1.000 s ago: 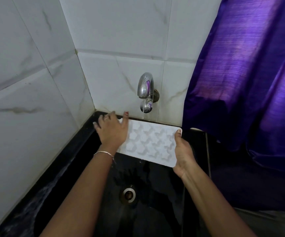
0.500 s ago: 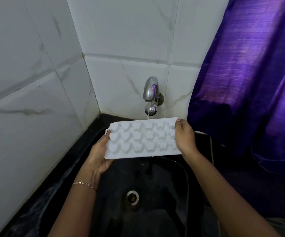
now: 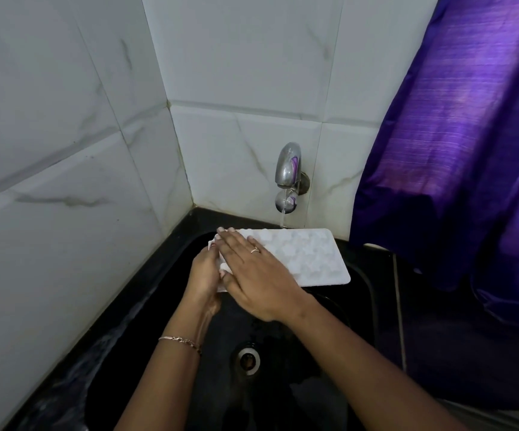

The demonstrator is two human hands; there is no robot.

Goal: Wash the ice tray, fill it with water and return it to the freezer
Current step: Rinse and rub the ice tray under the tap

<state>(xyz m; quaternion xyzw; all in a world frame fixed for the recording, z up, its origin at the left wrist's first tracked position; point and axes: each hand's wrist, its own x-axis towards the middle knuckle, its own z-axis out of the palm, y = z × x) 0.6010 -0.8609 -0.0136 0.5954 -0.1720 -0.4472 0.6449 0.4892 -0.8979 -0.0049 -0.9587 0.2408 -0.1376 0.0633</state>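
The white ice tray [image 3: 308, 256] with shaped cavities is held level over the black sink [image 3: 283, 384], just under the chrome tap [image 3: 287, 178]. A thin stream of water falls from the tap onto the tray's far edge. My left hand [image 3: 203, 275] grips the tray's left end from below, fingers curled round its edge. My right hand [image 3: 255, 275] lies flat on top of the tray's left half, fingers straight and pressing on the cavities. The tray's right half is uncovered.
White marble-look tiles form the corner behind and to the left. A purple curtain [image 3: 457, 135] hangs at the right, close to the sink's edge. The sink drain [image 3: 248, 359] lies below the hands. The black counter rim [image 3: 121, 321] looks wet.
My right hand let go of the tray's right end and moved across to lie flat on its left half. The tray sank a little lower under the tap.
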